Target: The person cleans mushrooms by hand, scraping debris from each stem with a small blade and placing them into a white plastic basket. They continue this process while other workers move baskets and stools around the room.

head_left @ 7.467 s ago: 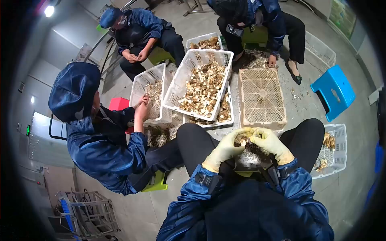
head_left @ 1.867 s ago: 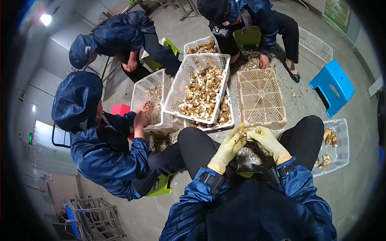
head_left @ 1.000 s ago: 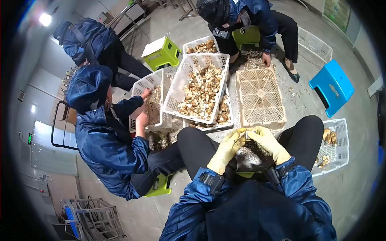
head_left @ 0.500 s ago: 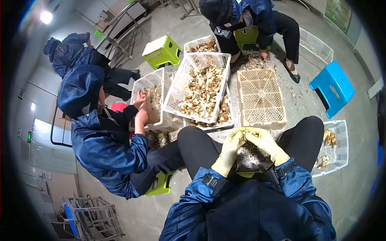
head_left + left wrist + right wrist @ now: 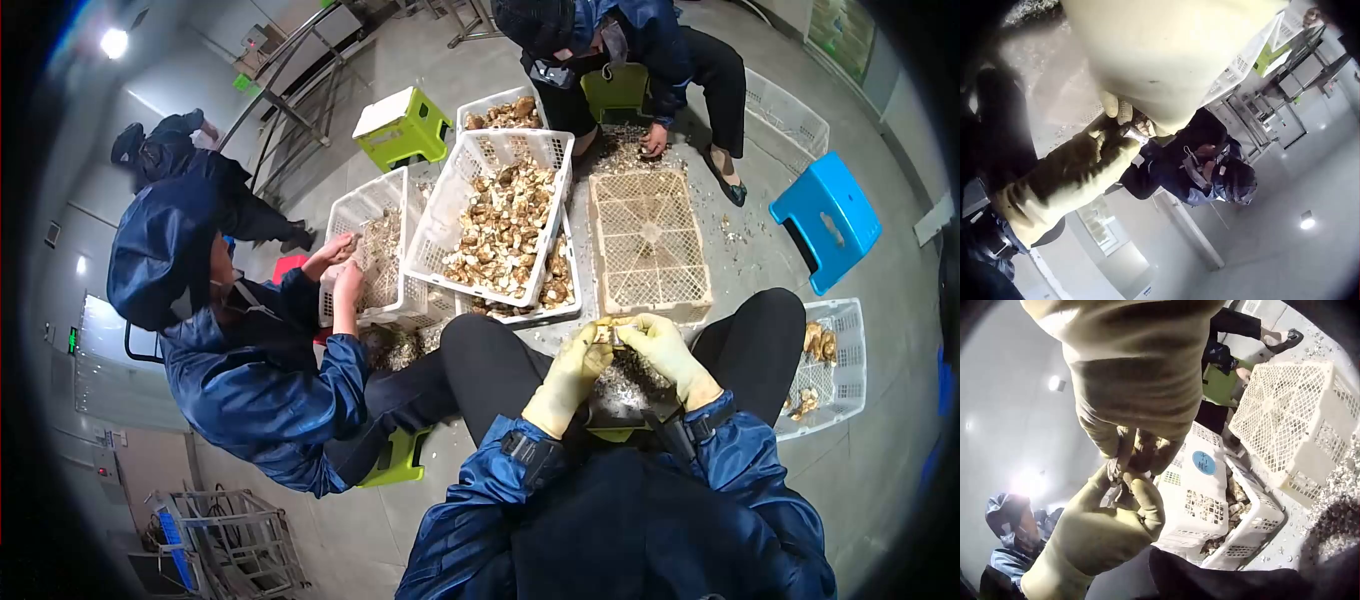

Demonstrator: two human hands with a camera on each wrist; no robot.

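Both hands wear pale yellow gloves and meet above the lap, fingertips close together. My left hand pinches a small brown-and-white mushroom, mostly covered by the fingers. My right hand comes in from the other side with curled fingers. It pinches a small, pale, shiny blade-like piece against the mushroom; I cannot tell exactly what this piece is. Under the hands, between the knees, lies a heap of dark and white trimmings.
A white crate of mushrooms is stacked ahead, left of an upturned crate. A low crate with a few mushrooms stands at my right. One seated person works close on my left, another across. A blue stool stands to the right.
The person at the upper left has risen from the green stool and moved away leftward. My hands stay together above the lap, their fingers shifting slightly around the mushroom.
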